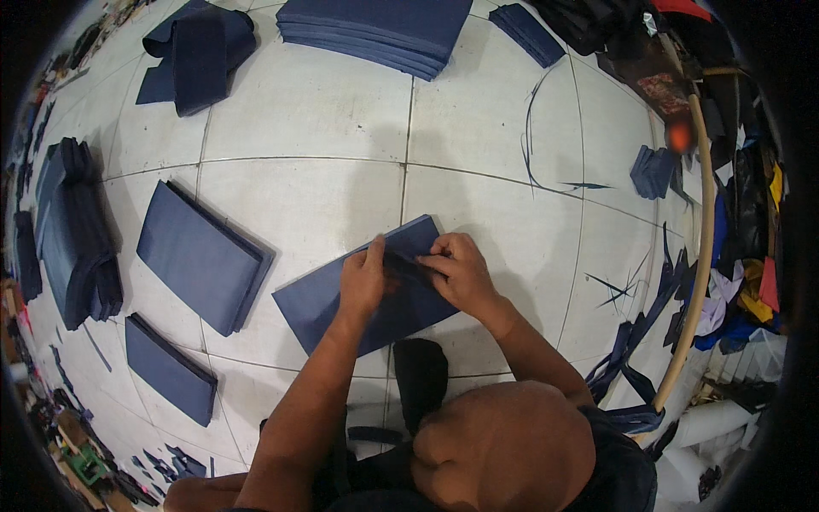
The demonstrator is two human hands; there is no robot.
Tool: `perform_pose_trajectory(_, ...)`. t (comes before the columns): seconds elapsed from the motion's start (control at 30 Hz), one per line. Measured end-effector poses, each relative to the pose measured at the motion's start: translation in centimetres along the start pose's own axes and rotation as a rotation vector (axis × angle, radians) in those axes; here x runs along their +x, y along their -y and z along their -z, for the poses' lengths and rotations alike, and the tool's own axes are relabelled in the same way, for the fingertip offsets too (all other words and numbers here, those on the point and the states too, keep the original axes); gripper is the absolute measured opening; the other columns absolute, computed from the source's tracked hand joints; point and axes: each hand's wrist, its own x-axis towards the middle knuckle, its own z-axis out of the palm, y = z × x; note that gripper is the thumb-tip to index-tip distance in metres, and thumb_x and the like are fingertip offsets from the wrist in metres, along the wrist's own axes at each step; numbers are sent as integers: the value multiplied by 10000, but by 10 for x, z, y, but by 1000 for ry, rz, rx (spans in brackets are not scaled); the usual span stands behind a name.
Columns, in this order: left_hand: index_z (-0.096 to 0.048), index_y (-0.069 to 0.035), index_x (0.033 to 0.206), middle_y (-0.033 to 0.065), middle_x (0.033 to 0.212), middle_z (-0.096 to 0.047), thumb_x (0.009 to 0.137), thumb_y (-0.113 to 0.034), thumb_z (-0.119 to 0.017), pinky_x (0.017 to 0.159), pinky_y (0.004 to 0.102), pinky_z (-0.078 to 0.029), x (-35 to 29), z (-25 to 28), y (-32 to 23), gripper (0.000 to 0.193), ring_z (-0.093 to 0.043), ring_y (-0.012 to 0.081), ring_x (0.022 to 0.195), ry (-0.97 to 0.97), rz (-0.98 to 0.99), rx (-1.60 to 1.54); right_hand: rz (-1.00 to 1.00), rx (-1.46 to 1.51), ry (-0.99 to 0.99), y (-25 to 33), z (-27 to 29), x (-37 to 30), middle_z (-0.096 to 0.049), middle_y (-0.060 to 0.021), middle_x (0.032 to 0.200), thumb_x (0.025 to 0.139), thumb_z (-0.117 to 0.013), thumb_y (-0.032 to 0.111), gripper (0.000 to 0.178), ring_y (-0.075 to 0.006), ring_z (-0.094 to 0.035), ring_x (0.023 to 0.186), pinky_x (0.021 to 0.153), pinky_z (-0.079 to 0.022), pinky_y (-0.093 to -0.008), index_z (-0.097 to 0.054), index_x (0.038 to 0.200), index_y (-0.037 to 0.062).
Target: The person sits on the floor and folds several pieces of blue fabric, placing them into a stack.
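A rectangular stack of navy fabric panels (pixel 311 307) lies slantwise on the white tiled floor in front of me. My left hand (pixel 363 280) is over its middle, thumb and fingers closed on a dark fabric piece between my hands. My right hand (pixel 463 271) pinches the same piece from the other side, fingertips drawn together near the stack's upper right edge. Shadow and my fingers hide part of that piece, so I cannot tell its full shape. My bare knee (pixel 512 444) is bent close below.
Navy fabric stacks lie left (pixel 200 256), lower left (pixel 171 367), far left (pixel 81 239) and far middle (pixel 367 34). A loose navy strip (pixel 200 60) is crumpled at the far left. Thin offcuts (pixel 618 290) lie right, near a long wooden pole (pixel 695 282) and mixed clutter.
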Motion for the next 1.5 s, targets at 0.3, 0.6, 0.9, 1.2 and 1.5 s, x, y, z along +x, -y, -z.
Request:
perform_pose_trajectory(0.3, -651, 39, 759, 92, 645, -597, 895, -240, -598, 523, 358, -426, 3, 5, 11, 315, -556, 177, 569, -17, -119, 228, -319, 32, 20, 6, 11, 19, -619, -99, 914, 911, -696, 206, 292, -257, -616, 853, 750, -497, -367, -675, 1162, 59)
perform_pose_trajectory(0.6, -644, 46, 733, 102, 648, -615, 885, -268, -593, 531, 346, -486, 5, -1, 10, 353, -608, 194, 565, -29, -36, 45, -24, 90, 2, 3, 2, 6, -637, -110, 987, 869, -717, 132, 199, -263, -626, 927, 821, -517, -364, -687, 1051, 58)
perform_pose_trajectory(0.9, -656, 38, 812, 91, 703, -607, 902, -239, -611, 557, 332, -519, 10, 6, 18, 295, -610, 194, 603, 2, -92, 244, -370, 82, 32, 6, 9, 14, -648, -130, 1027, 905, -710, 203, 278, -272, -647, 950, 819, -524, -370, -675, 1157, 89)
perform_pose_trajectory(1.2, -646, 45, 698, 121, 616, -621, 907, -293, -604, 531, 346, -504, 1, -5, 3, 400, -622, 201, 532, -47, -59, 84, -65, 45, 20, -2, 1, -1, -636, -86, 1008, 811, -753, 125, 271, -283, -624, 960, 836, -509, -386, -678, 1067, 76)
perform_pose_trajectory(1.5, -673, 45, 839, 83, 705, -619, 934, -283, -611, 545, 323, -537, 16, 6, 24, 347, -609, 178, 587, 27, -89, 173, -353, 498, 14, 13, 2, 3, -651, -149, 1107, 832, -761, 83, 458, -271, -671, 1018, 894, -525, -378, -525, 1224, 59)
